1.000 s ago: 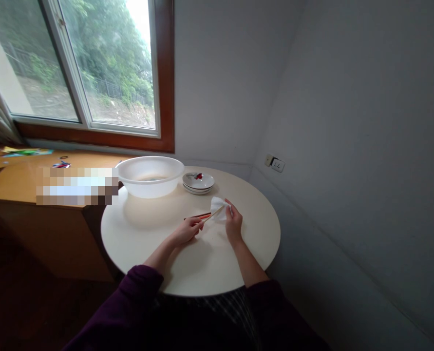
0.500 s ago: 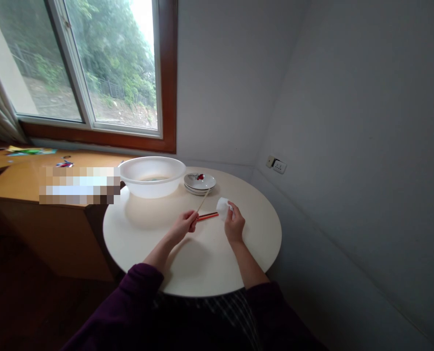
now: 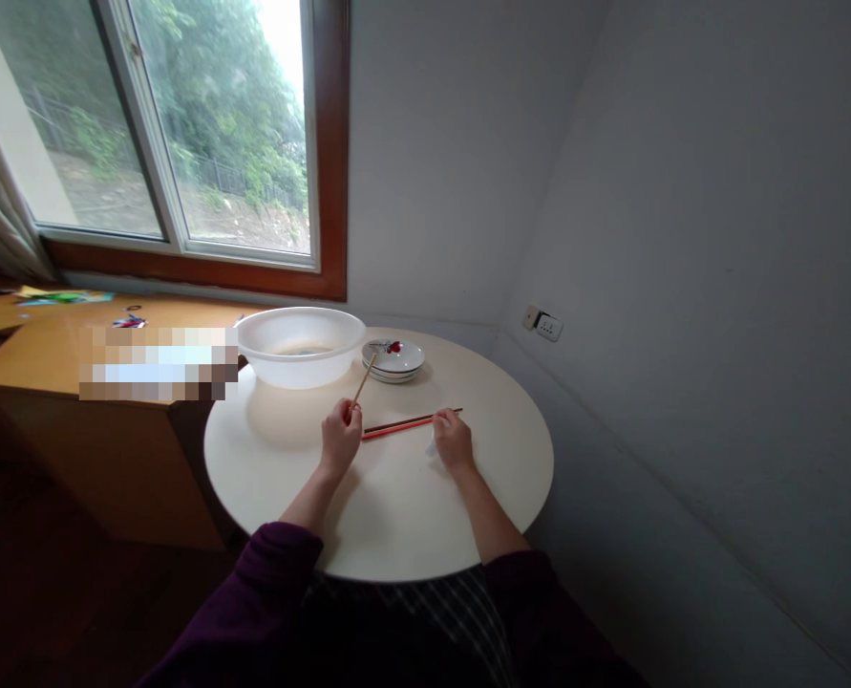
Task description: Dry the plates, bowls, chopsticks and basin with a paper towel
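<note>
My left hand [image 3: 340, 440] is closed around a thin, light-coloured chopstick [image 3: 365, 378], which slants up and away with its far tip in front of the plates. A crumpled white tissue [image 3: 431, 448] pokes out below the closed fingers of my right hand [image 3: 454, 442]. Between the two hands lie a dark chopstick [image 3: 400, 423] and an orange-red chopstick [image 3: 394, 430], side by side on the round white table [image 3: 396, 526]. The right hand covers part of them; whether it touches them I cannot tell.
A large translucent white basin [image 3: 300, 371] stands at the back left of the table. Beside it is a stack of white plates [image 3: 405, 358] with a red flower pattern. A wooden desk [image 3: 31, 363] adjoins on the left, and a wall socket [image 3: 548, 328] sits to the right.
My left hand has moved left with its chopstick, which points more steeply away. My right hand has turned and lowered with the tissue. More of the two lying chopsticks shows now.
</note>
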Tool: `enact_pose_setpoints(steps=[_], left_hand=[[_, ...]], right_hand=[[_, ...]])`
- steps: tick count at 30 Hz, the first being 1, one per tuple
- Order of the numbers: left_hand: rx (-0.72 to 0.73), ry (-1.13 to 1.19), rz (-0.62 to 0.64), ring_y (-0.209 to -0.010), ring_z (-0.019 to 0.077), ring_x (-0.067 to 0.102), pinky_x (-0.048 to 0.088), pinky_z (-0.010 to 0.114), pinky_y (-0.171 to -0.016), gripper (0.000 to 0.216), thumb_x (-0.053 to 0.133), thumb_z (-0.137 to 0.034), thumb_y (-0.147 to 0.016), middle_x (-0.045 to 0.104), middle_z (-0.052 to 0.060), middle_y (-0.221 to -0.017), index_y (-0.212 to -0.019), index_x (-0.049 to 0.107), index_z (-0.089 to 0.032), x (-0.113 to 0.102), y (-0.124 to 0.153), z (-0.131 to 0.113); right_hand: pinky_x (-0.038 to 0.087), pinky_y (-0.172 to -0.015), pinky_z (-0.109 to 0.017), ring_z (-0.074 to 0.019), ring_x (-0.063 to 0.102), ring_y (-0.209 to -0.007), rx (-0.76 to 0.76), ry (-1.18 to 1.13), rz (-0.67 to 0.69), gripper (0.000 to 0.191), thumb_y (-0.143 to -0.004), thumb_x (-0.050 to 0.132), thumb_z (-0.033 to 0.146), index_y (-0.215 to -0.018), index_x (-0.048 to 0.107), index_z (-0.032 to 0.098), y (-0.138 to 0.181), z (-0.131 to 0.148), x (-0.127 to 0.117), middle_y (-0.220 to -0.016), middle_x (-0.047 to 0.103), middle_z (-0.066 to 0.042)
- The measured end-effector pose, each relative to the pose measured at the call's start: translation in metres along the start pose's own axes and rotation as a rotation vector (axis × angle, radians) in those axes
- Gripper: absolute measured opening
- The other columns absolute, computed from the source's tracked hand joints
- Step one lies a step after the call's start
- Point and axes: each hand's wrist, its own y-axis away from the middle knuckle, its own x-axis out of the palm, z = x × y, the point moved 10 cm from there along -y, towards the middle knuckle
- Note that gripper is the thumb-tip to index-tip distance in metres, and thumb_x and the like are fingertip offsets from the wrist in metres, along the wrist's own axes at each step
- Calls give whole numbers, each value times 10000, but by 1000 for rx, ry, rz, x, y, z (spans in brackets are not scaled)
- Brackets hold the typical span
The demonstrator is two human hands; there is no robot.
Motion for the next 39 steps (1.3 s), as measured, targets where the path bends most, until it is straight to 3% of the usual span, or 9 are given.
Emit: enact_pose_setpoints(steps=[4, 9, 16, 24, 39], left_hand=[[-21, -244, -2, -554, 145, 460, 293, 251, -552, 119, 449, -254, -785, 467, -13, -546, -696, 513, -207, -4, 0, 4], [-33, -426, 81, -640, 186, 548, 305, 253, -551, 148, 463, -278, -785, 588, 38, -636, -779, 591, -203, 7, 1, 9], [46, -502, 266, -671, 171, 566, 334, 242, -579, 157, 507, -291, -789, 646, 56, -718, -752, 622, -192, 33, 5, 13], [85, -535, 385, -683, 177, 577, 349, 242, -575, 145, 529, -266, -752, 665, 74, -746, -791, 648, -193, 44, 12, 15], [118, -637, 465, -808, 213, 600, 402, 276, -656, 184, 481, -155, -753, 642, 102, -895, -821, 651, -178, 52, 20, 8]], right_hand=[[411, -719, -289, -216, 614, -836, -69, 173, 204, 351, -783, 490, 311, -1104, 616, 243, 7, 10, 26, -924, 687, -69], [412, -741, -312, -238, 624, -882, -109, 344, 326, 403, -827, 447, 306, -1207, 565, 242, 12, 14, 41, -968, 689, -107], [397, -675, -288, -231, 632, -853, -123, 411, 330, 327, -844, 434, 290, -1129, 582, 230, 15, 21, 37, -943, 688, -104], [363, -647, -245, -186, 623, -842, -144, 373, 369, 221, -863, 463, 356, -988, 616, 257, 16, 21, 38, -910, 691, -44], [362, -675, -263, -201, 605, -814, -156, 207, 346, 153, -821, 524, 287, -908, 631, 224, 17, 21, 36, -834, 678, -64]])
